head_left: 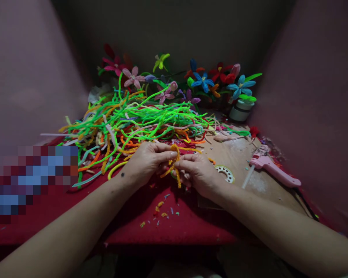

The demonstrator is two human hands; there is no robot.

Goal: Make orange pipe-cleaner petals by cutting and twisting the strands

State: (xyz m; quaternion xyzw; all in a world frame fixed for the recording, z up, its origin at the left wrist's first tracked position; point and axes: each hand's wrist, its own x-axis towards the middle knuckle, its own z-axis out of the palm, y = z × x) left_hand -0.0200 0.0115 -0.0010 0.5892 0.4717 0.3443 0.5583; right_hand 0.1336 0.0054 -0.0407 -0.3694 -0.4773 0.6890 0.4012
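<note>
Both hands meet over the middle of the red cloth, pinching an orange pipe cleaner point(178, 178) bent into a small looped shape. My left hand point(147, 160) closes thumb and forefinger on its upper loop. Lower down, my right hand point(198, 172) grips it from the right with curled fingers. Short ends of the pipe cleaner stick out downward and to the left. Fingers hide part of the piece. Just behind the hands lies a large tangled heap of pipe cleaners point(150, 119), mostly bright green, with orange, yellow and pale ones mixed in.
Pipe-cleaner flowers point(203, 82) stand along the back, near a white jar point(241, 111). A pink glue gun point(275, 172) rests on the cardboard point(243, 154) at right, beside a white ring with holes point(226, 174). Coloured scraps point(162, 208) litter the red cloth point(127, 220). A blurred patch covers the left.
</note>
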